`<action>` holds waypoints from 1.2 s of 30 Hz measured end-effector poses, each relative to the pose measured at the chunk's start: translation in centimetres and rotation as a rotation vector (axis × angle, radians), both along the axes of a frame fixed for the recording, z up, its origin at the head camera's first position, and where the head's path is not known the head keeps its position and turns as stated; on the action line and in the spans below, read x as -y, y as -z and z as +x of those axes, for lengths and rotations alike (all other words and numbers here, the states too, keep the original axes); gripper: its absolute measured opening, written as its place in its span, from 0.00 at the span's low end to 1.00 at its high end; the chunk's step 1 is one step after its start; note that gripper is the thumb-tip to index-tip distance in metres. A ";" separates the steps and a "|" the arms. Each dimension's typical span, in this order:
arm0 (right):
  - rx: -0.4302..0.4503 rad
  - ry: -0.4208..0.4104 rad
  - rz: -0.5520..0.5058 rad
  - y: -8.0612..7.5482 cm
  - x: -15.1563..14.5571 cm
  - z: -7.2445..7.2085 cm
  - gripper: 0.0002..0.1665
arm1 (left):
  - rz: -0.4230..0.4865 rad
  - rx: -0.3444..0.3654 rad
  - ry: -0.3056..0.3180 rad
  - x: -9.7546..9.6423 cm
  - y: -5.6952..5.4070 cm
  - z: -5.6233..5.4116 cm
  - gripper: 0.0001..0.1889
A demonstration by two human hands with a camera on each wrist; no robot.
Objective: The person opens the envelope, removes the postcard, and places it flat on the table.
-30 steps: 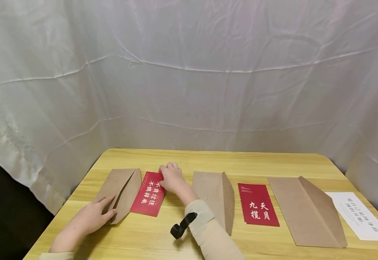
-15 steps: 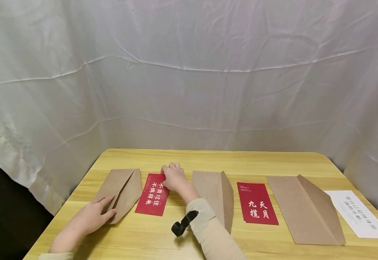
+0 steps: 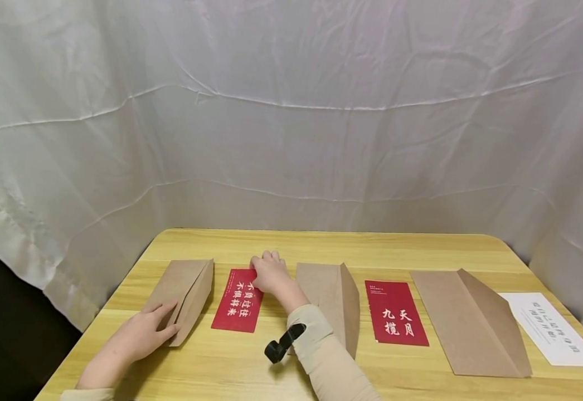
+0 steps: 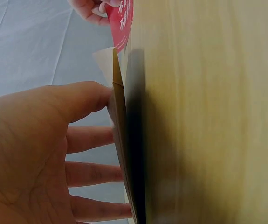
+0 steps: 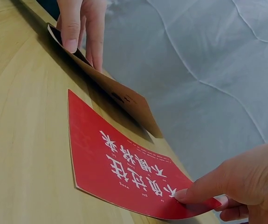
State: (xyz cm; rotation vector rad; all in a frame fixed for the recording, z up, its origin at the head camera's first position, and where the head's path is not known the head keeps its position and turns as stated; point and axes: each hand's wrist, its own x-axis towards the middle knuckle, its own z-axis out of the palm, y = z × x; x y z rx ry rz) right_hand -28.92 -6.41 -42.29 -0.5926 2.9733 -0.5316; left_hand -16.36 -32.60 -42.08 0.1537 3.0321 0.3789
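My right hand (image 3: 270,274) pinches a red card (image 3: 237,301) by its far right corner. In the right wrist view the thumb lies on top of the card, with other fingers beneath, and the card bends slightly there. White Chinese characters run across its face. My left hand (image 3: 141,334) rests its fingertips on a brown paper envelope (image 3: 181,284) at the left of the table. Those fingers look fairly straight in the left wrist view. The envelope's flap (image 5: 124,100) stands partly raised on the side towards the card. A gap separates card and envelope.
Right of the card lie a second brown envelope (image 3: 321,289), partly under my right forearm, another red card (image 3: 397,314), a third envelope (image 3: 467,323) and a white card (image 3: 552,328). A black strap (image 3: 283,342) hangs from the right wrist. Grey cloth (image 3: 291,139) hangs behind the wooden table (image 3: 251,367).
The red card has slid right with my right hand, away from the left envelope. That envelope's flap now stands up more steeply. My left hand has stayed in place.
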 end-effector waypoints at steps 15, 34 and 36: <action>0.013 0.010 0.048 0.5 0.3 0.1 0.16 | -0.009 -0.026 0.016 0.0 0.4 0.0 0.33; 0.024 0.021 0.093 0.7 0.3 0.0 0.13 | -0.038 -0.016 0.026 0.2 0.7 -0.2 0.32; 0.015 0.015 0.100 0.7 0.3 0.1 0.14 | -0.039 -0.001 0.018 0.2 0.7 -0.2 0.33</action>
